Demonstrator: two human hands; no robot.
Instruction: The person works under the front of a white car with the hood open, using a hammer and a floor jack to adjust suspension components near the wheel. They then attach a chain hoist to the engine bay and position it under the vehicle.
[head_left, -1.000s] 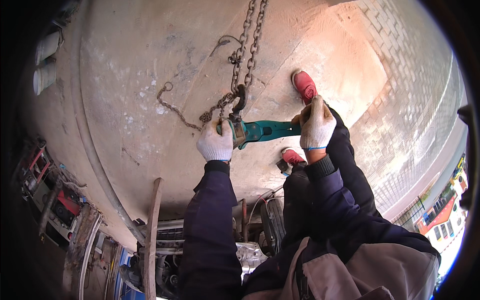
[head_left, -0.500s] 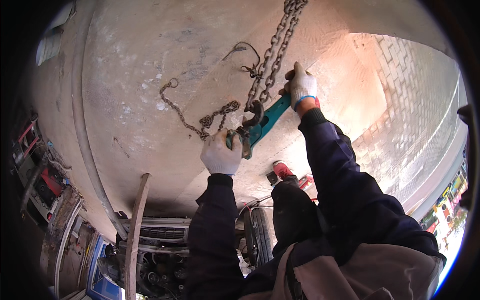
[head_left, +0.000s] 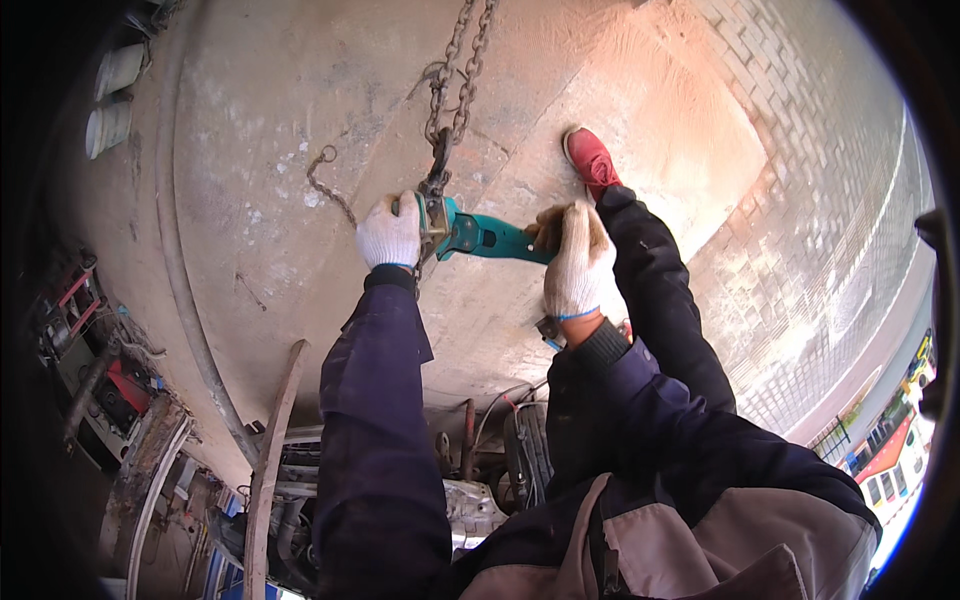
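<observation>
A teal lever chain hoist (head_left: 492, 237) hangs at mid-height over the concrete floor. Its hook (head_left: 439, 155) is linked to a doubled heavy chain (head_left: 466, 92) that runs up out of the picture. My left hand (head_left: 389, 233), in a white knit glove, is closed around the left side of the hoist's body. At the far end of the lever, my right hand (head_left: 578, 262) grips with its fingers wrapped round, in a glove with brown palm patches. A thinner rusty chain (head_left: 330, 186) lies on the floor to the left, partly hidden behind my left hand.
A wooden plank (head_left: 274, 450) leans at lower left beside vehicle parts and a tyre (head_left: 527, 450). A long pipe (head_left: 170, 220) runs along the left, with white buckets (head_left: 108, 127) past it. My red shoe (head_left: 592, 160) stands on the floor; brick paving (head_left: 790, 130) spreads at right.
The lever has swung down, from pointing up and right to nearly level, with my right hand on its end. My left hand and the hoist have shifted left and up in the picture; the view has moved too.
</observation>
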